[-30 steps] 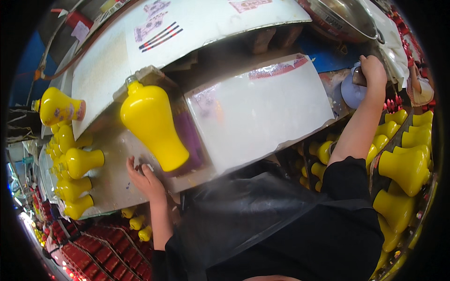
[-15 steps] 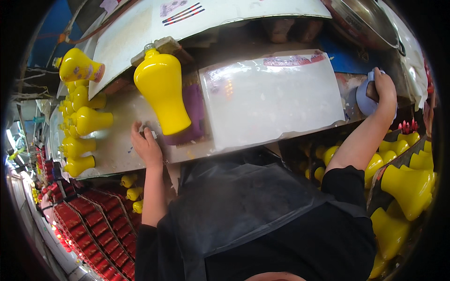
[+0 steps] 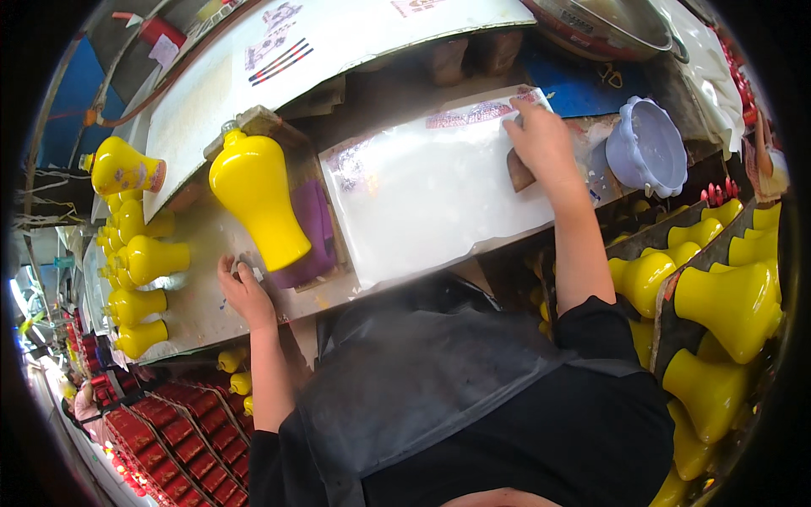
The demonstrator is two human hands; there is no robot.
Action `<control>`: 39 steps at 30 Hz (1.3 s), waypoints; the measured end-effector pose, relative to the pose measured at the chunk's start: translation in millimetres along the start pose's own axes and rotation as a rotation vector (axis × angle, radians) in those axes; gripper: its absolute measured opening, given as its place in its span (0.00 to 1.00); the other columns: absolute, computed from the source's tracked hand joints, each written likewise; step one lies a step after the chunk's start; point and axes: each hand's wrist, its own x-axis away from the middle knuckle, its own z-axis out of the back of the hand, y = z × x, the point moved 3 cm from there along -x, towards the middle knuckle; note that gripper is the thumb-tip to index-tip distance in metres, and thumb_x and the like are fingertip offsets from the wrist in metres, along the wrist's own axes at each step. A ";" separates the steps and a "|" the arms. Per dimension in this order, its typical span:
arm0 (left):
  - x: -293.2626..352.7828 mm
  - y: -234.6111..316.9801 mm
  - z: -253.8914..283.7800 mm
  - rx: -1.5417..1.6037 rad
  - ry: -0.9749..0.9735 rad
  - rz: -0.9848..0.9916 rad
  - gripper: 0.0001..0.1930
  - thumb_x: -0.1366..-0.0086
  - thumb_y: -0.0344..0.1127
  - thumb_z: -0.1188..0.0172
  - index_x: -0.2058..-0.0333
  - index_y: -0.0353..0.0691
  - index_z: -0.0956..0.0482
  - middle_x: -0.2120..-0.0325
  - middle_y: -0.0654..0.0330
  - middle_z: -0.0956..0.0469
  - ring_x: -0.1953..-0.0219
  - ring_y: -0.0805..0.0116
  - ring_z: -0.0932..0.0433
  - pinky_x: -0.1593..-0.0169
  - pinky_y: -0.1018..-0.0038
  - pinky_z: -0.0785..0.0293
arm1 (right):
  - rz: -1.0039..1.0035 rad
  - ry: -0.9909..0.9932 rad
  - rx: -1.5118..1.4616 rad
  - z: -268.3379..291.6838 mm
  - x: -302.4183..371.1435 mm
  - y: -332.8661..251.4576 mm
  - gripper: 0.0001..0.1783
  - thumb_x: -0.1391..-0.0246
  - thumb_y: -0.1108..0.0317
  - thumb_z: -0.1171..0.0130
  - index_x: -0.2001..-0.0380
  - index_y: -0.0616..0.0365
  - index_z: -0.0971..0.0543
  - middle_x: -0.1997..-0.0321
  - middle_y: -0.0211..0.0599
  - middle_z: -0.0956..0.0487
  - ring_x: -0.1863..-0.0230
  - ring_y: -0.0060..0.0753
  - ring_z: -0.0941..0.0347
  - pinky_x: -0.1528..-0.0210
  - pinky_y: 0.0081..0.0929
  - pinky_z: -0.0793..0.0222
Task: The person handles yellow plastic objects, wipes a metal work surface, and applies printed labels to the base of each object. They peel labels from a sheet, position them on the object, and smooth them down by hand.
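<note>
My right hand (image 3: 541,139) is over the right end of a wet white board (image 3: 439,194). Its fingers reach a strip of red-and-purple printed decals (image 3: 473,116) along the far edge. A flat brown piece (image 3: 519,171), like a small scraper, is tucked under that palm. My left hand (image 3: 245,291) hovers by the table's front edge, thumb and fingers apart. A small greyish bit shows near its fingertips; I cannot make out what it is. Right of that hand, a glossy yellow vase (image 3: 258,198) lies with its neck on a wooden rest (image 3: 274,127), above a purple cloth (image 3: 312,228).
A lilac scalloped basin (image 3: 617,152) stands right of the board. Several yellow vases (image 3: 156,259) line the left end; more fill racks (image 3: 726,304) at lower right. A white raised shelf (image 3: 363,38) holds decal strips, with a metal pan (image 3: 583,29) at its right.
My right hand has moved left from the lilac basin to the decals on the white board, bringing the brown piece along. The view has shifted; my left hand stays near the vase.
</note>
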 end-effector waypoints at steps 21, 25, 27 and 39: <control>3.9 -0.9 2.3 0.000 0.024 0.028 0.20 0.28 0.37 0.45 0.43 0.30 0.28 0.49 0.44 0.22 0.47 0.49 0.23 0.42 0.61 0.29 | 0.011 -0.079 0.096 -38.8 -3.8 10.9 0.15 0.45 0.66 0.40 0.55 0.54 0.14 0.50 0.52 0.20 0.55 0.54 0.20 0.51 0.44 0.23; 4.0 2.2 2.9 0.010 0.033 0.030 0.20 0.28 0.36 0.45 0.43 0.30 0.28 0.50 0.45 0.22 0.48 0.49 0.23 0.42 0.61 0.29 | 0.050 -0.024 0.062 -32.2 4.0 8.7 0.15 0.44 0.65 0.38 0.54 0.55 0.14 0.52 0.52 0.20 0.56 0.54 0.19 0.52 0.43 0.22; 4.2 1.3 4.0 0.044 0.029 0.073 0.20 0.28 0.35 0.46 0.42 0.29 0.28 0.50 0.46 0.23 0.47 0.51 0.24 0.41 0.62 0.29 | 0.044 -0.055 0.039 -29.8 6.4 7.2 0.15 0.43 0.66 0.41 0.55 0.55 0.14 0.51 0.53 0.21 0.56 0.55 0.19 0.53 0.45 0.23; 8.4 -0.7 9.1 0.175 -0.085 0.137 0.21 0.28 0.33 0.48 0.40 0.30 0.30 0.46 0.46 0.24 0.43 0.50 0.26 0.37 0.60 0.33 | 0.020 -0.092 0.141 -7.0 -3.2 -14.6 0.18 0.43 0.63 0.36 0.52 0.58 0.15 0.54 0.54 0.19 0.54 0.55 0.20 0.50 0.43 0.24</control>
